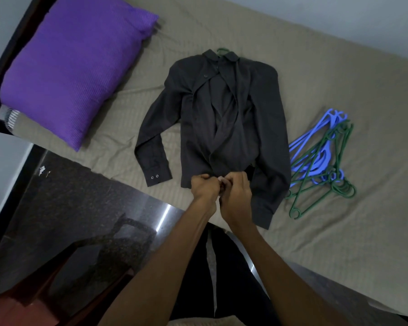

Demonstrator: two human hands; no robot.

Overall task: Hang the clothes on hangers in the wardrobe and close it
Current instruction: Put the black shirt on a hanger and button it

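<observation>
Head view: 2 hands work at the hem of a dark shirt (224,118) lying flat on a bed (339,74).
Left hand (204,185) and right hand (236,190) both pinch the shirt's bottom edge; a green hanger hook (222,51) pokes from the collar, spare hangers (323,161) lie just beside, purple pillow (73,67) far left.

The shirt (222,118) is looking dark charcoal, nearly black, with faint pinstripes. The pillow (68,67) on the far left is showing bright purple with a fine dotted weave. The bed sheet (339,78) is coming across as khaki-tan, faintly striped. On the right, the hangers (320,158) are mixing periwinkle blue and dark green.
</observation>
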